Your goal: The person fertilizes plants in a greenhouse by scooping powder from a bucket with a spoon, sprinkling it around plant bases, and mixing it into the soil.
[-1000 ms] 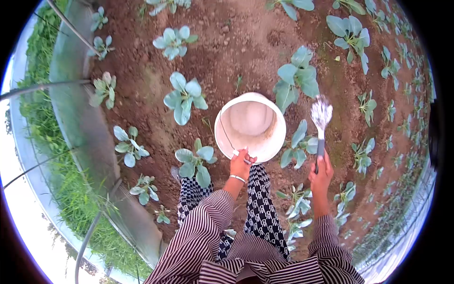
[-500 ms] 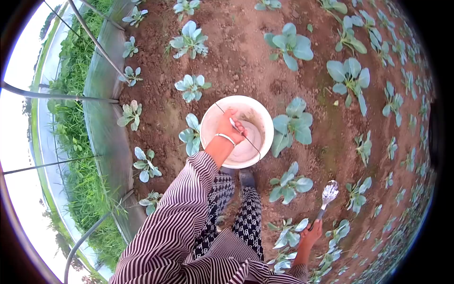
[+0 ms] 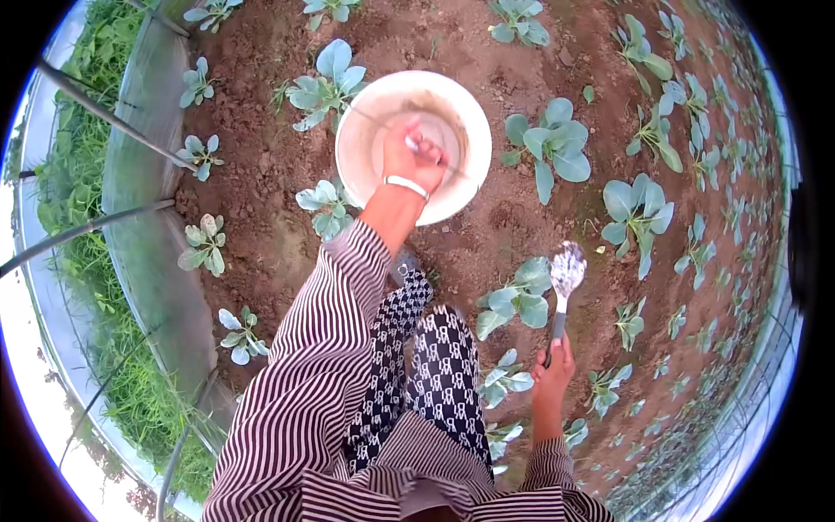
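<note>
My left hand, with a white band at the wrist, is closed round the wire handle of a white bucket. The bucket hangs ahead of my legs, and its inside looks stained, with pale matter at the bottom. To the right, my right hand grips the dark handle of a spoon-like tool. White material coats the tool's head, which points forward beside a leafy plant.
Rows of leafy plants grow in brown soil, in front and to the right. At the left runs a translucent sheet barrier with metal poles and green growth behind. One plant stands close to the bucket's left rim.
The bucket and my left hand have moved forward in the view. My right hand has raised the tool from its lower place half a second ago. My legs have shifted between plants.
</note>
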Motion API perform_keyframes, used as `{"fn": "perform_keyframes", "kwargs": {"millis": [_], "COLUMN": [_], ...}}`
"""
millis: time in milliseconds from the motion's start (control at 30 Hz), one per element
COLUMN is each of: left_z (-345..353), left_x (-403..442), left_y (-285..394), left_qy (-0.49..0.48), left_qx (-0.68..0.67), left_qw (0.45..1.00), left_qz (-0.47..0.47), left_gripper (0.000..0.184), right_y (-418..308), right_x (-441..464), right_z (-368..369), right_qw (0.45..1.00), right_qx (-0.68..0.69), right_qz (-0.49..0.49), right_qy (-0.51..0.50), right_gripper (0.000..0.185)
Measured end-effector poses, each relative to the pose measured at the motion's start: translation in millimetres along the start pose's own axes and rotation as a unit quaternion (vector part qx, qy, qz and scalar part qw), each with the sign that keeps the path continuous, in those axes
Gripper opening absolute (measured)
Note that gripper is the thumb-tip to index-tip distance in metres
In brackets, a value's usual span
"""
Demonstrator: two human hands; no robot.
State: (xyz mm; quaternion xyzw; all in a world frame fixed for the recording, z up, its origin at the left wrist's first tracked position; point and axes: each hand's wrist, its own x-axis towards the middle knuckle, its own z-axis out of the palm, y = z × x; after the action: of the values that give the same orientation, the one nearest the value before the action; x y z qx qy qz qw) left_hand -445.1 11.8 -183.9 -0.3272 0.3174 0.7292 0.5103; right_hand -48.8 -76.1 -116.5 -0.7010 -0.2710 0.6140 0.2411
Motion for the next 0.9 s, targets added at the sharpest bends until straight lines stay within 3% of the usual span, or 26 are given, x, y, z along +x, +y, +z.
{"fn": "perform_keyframes", "kwargs": {"millis": [200,233,333,467,533,600,667,700,800,867,900], "left_z": [79,82,75,-4,-36,-36,-32,-31,-31,-52,-68], "left_x": [68,87,145,213,241,252,257,255,227,199,179], "left_y": [40,45,35,19,29,41,44,45,40,26,17], "left_qy": [-0.072,-0.118,-0.126,0.042,0.039,0.031,0.117,0.16,0.224,0.239,0.24], "left_qx": [-0.091,-0.11,-0.119,-0.121,-0.054,0.039,0.154,0.21,0.264,0.242,0.243], "left_qw": [0.993,0.987,0.983,0.992,0.997,0.998,0.981,0.964,0.938,0.94,0.939], "left_qz": [0.011,0.001,0.053,0.017,0.028,0.029,0.033,0.033,0.019,0.017,0.047], "left_gripper": [0.034,0.035,0.035,0.028,0.027,0.025,0.025,0.027,0.032,0.033,0.032], "right_y": [-77,-89,-126,-182,-218,-246,-258,-254,-220,-179,-154], "right_x": [37,49,109,189,210,242,269,293,359,407,430], "right_z": [75,88,136,235,295,347,405,431,514,568,589], "right_qw": [0.998,0.998,0.996,0.966,0.947,0.87,0.84,0.792,0.656,0.571,0.546], "right_qx": [-0.054,-0.064,-0.07,-0.197,-0.236,-0.382,-0.433,-0.494,-0.642,-0.716,-0.726], "right_qz": [-0.024,-0.027,-0.05,-0.122,-0.123,-0.173,-0.128,-0.165,-0.237,-0.224,-0.255], "right_qy": [-0.006,0.001,-0.023,-0.112,-0.182,-0.259,-0.3,-0.319,-0.319,-0.333,-0.331], "right_gripper": [0.04,0.041,0.042,0.044,0.037,0.037,0.032,0.031,0.027,0.027,0.028]}}
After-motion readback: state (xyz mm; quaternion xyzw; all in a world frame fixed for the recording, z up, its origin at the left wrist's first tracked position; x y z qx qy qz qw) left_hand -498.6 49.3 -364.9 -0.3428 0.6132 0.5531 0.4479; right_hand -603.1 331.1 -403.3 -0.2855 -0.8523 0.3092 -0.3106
